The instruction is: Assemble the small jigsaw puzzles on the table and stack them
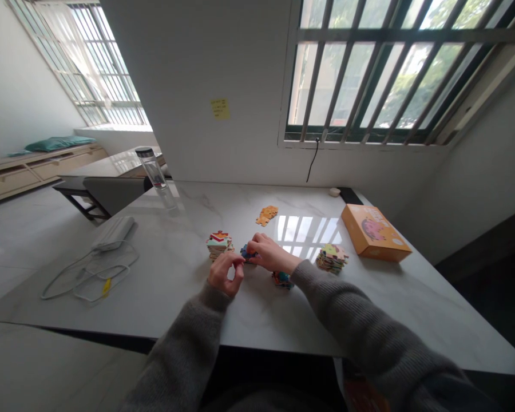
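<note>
Since both hands meet at one spot near mid-desk, that's the focus: a blue jigsaw piece (pixel 248 253) sits between them, largely hidden by fingers.

Right hand (pixel 270 254): fingers closed down over the blue jigsaw piece, apparently gripping it from the far side. Left hand (pixel 225 273): fingers curled, thumb and fingertips pinched in at the near side of the piece. Can't tell whether they're on it or only closed beside it.

Nearby: a multicoloured stack of puzzle pieces (pixel 220 245) just left of the hands, a second stack (pixel 331 258) to the right, a loose blue-and-orange piece (pixel 282 280) just below the right wrist, and joined orange pieces (pixel 266 215) toward the far edge. An orange puzzle box (pixel 375 233) lies by the right edge of the desk (pixel 163 297).

Left side of the desk: a glass bottle (pixel 152 170) at the far corner, a white cable (pixel 88 280) in loose loops near the edge.

My read: step in hand is mating pieces by hand. Join can't be confirmed from this view; it calls for tabs aligned, then even pressure, ideally flat on the desk.
</note>
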{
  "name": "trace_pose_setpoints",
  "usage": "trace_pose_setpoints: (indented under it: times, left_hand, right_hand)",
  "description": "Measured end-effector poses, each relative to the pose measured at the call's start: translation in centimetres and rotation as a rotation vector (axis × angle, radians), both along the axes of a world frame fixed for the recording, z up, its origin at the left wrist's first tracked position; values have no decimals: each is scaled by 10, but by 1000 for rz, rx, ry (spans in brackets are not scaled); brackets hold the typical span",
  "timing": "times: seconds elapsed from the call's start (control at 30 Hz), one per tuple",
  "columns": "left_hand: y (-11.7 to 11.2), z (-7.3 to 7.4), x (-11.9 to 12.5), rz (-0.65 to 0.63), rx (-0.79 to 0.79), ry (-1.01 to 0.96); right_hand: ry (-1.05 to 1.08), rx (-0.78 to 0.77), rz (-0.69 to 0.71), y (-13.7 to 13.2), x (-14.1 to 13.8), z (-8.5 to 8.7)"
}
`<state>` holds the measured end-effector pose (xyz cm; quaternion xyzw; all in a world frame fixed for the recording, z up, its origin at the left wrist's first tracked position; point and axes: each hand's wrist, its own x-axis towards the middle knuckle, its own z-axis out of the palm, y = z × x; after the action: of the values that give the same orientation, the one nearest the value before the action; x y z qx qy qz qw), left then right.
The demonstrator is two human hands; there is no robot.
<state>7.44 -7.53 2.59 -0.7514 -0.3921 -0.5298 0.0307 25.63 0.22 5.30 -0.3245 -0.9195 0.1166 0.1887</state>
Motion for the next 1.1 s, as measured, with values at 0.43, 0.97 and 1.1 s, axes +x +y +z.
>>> trace_pose_setpoints:
  times: [0.43, 0.97, 1.1]
  left_hand:
    - [-1, 2, 1, -34, 12, -13]
    - [2, -1, 1, -42, 42, -17]
    - [1, 1, 0, -42, 28, -1]
  right_hand:
    - [-216, 141, -73, 0, -14, 0]
    - [-310, 26, -56, 4, -27, -4]
    - [-255, -48, -67, 3, -20, 2]
